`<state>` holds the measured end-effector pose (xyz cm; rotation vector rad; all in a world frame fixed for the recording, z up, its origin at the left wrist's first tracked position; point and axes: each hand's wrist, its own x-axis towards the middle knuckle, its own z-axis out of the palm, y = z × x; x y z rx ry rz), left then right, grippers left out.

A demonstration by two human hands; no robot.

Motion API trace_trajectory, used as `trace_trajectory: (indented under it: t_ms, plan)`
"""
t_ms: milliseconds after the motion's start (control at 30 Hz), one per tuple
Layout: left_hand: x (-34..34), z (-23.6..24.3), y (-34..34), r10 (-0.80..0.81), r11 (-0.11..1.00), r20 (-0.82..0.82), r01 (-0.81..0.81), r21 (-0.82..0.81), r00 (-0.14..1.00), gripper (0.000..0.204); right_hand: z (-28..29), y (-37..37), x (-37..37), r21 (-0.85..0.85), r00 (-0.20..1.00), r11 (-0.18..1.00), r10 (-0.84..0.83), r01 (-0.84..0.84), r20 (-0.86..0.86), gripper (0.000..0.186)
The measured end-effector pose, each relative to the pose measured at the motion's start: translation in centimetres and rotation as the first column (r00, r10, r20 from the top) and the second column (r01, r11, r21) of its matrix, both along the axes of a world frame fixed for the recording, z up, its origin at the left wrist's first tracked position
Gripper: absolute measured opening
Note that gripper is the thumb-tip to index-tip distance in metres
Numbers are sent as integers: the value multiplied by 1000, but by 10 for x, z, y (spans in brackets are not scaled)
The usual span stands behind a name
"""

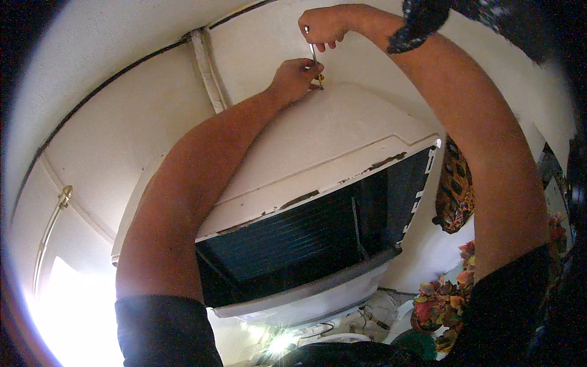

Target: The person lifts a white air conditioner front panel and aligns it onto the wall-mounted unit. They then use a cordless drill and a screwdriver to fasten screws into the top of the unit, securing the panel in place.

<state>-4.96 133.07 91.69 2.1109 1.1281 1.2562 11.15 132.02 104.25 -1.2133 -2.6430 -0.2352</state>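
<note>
Off-white casing (342, 122) spreads beneath the forearms (189, 162); at its far edge, the left hand (292, 80), nearer the casing, pinches a slim metal tool (313, 54) low down; the tool's long axis rises above the casing into the tightly curled right hand (325, 28).

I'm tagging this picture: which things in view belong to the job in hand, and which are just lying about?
In the job:
thin metal tool, in the right hand, its lower end at the left hand
white housing

Just about:
leafy plant
brown patterned object
metal rod
</note>
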Motion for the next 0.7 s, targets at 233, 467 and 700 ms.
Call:
trace_trajectory:
  t_ms: [233,467,700]
  plan:
    - [-6,3,2,128,989,-305,-98,113,944,35,-7,3,2,-10,999,999,48,-48,-1,27]
    - [-5,3,-3,154,978,-310,-100,183,938,34,-6,-4,2,16,999,999,45,-45,-6,26]
    - [-8,-3,7,95,985,-240,-56,163,966,32,-2,6,-6,60,995,998,29,-35,96,23]
